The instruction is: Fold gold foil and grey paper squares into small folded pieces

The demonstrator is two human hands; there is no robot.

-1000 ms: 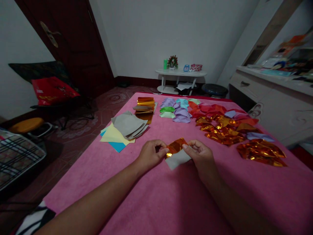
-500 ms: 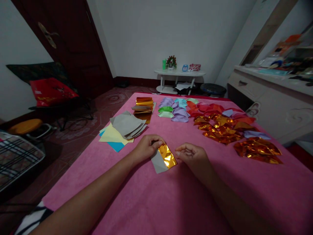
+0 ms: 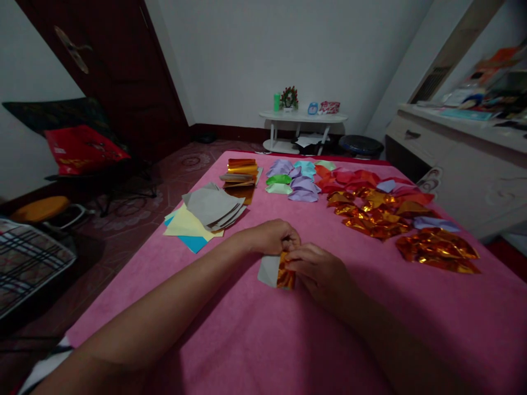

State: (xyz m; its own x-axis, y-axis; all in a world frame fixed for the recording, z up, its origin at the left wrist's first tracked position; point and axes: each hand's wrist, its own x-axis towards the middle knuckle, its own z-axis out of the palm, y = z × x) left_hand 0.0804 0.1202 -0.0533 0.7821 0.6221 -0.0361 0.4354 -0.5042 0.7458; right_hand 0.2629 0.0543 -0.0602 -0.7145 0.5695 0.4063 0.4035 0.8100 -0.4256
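Observation:
A sheet of foil paper (image 3: 269, 271), grey on one face and shiny gold on the other, lies on the pink cloth with a gold strip folded over along its right side. My left hand (image 3: 279, 237) is closed at its far edge, fingers curled down on the paper. From the right, my right hand (image 3: 319, 269) presses its closed fingers on the gold strip. The fingertips of both hands nearly meet there, and the far end of the strip is hidden beneath them.
Loose grey sheets (image 3: 212, 206) lie left, over yellow paper (image 3: 187, 224) and blue paper (image 3: 193, 243). Behind them is a stack of folded gold paper (image 3: 241, 178). Folded gold pieces (image 3: 374, 214) spread to the right, near purple ones (image 3: 303, 188) and red ones (image 3: 354, 180).
My right hand has moved left onto the gold strip. My left hand has shifted right along the far edge, and the paper has turned slightly. The view has tilted a little.

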